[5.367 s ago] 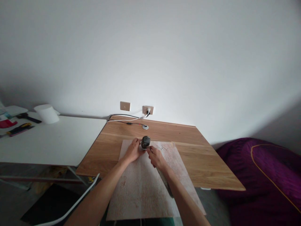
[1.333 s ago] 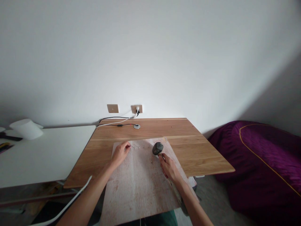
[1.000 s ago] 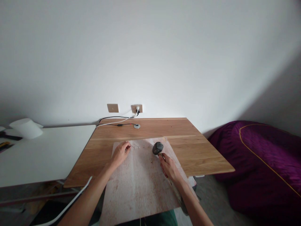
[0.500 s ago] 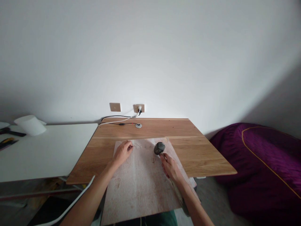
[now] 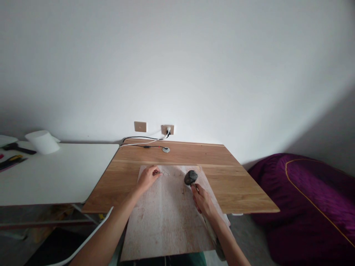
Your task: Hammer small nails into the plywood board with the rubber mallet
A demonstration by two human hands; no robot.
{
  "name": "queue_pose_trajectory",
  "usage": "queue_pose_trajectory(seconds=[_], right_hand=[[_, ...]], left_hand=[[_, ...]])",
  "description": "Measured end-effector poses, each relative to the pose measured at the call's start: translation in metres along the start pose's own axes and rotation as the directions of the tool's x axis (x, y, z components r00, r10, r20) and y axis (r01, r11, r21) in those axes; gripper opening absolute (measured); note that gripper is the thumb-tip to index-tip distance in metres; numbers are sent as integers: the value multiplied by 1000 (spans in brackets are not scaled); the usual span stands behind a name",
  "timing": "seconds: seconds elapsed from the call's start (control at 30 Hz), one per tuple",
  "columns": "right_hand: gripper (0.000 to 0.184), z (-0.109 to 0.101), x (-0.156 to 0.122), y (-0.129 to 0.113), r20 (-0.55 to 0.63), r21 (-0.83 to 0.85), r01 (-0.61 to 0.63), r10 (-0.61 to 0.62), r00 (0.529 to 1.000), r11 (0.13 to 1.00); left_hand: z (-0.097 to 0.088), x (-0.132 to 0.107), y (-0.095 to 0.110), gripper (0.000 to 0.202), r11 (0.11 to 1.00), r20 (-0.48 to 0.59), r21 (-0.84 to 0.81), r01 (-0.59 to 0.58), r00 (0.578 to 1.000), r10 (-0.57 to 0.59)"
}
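Note:
A pale wooden board [image 5: 163,221] lies partly on the table and reaches toward my body. Several small nails stand near its far edge, one nail [image 5: 183,190] a little closer to me. At the board's far left, my left hand [image 5: 149,178] is closed, with its fingertips pinched on a thin nail [image 5: 160,172]. My right hand [image 5: 203,200] wraps round the handle of a mallet [image 5: 191,177]. The mallet's dark, rounded head is held over the board's far right part; whether it touches the board I cannot tell.
The brown wooden table [image 5: 235,181] stands against the wall, with cables running to a wall socket [image 5: 167,129]. To the left, a white table [image 5: 69,173] carries a paper roll [image 5: 43,142] and dark-handled tools [image 5: 16,148]. A purple covered seat [image 5: 305,199] sits on the right.
The view has turned slightly, so the scene sits a little differently in it. Both hands keep nearly the same places over the board, the mallet still in the right one.

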State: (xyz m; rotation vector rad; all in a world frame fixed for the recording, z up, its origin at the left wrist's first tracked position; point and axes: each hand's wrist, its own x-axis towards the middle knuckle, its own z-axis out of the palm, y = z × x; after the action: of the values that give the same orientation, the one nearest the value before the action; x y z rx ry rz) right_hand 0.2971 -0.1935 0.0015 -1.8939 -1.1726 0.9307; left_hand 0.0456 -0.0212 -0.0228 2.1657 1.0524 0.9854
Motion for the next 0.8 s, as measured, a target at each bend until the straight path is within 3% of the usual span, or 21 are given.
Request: queue_pose_trajectory(seconds=[0.3, 0.43, 0.57, 0.63, 0.7, 0.8], right_hand=[[40, 1, -2, -3, -7, 14, -6, 6, 1000, 1000], [45, 7, 1, -19, 24, 51, 11, -12, 1000, 999], [41, 28, 12, -52, 101, 60, 93, -99, 990, 994], [37, 42, 20, -67, 139, 30, 157, -160, 977, 987], [33, 56, 27, -77, 168, -8, 211, -207, 964, 977], [29, 71, 35, -84, 212, -49, 223, -208, 955, 974]], left_hand=[[1, 0, -3, 8, 1000, 12, 25, 3, 1000, -4], [1, 0, -2, 10, 997, 42, 63, -43, 998, 40], [1, -3, 0, 14, 993, 48, 117, -12, 999, 7], [2, -5, 0, 28, 992, 19, 123, 5, 1000, -8], [3, -6, 0, 42, 994, -12, 112, 6, 1000, -5], [3, -8, -1, 42, 994, -18, 107, 9, 1000, -8]])
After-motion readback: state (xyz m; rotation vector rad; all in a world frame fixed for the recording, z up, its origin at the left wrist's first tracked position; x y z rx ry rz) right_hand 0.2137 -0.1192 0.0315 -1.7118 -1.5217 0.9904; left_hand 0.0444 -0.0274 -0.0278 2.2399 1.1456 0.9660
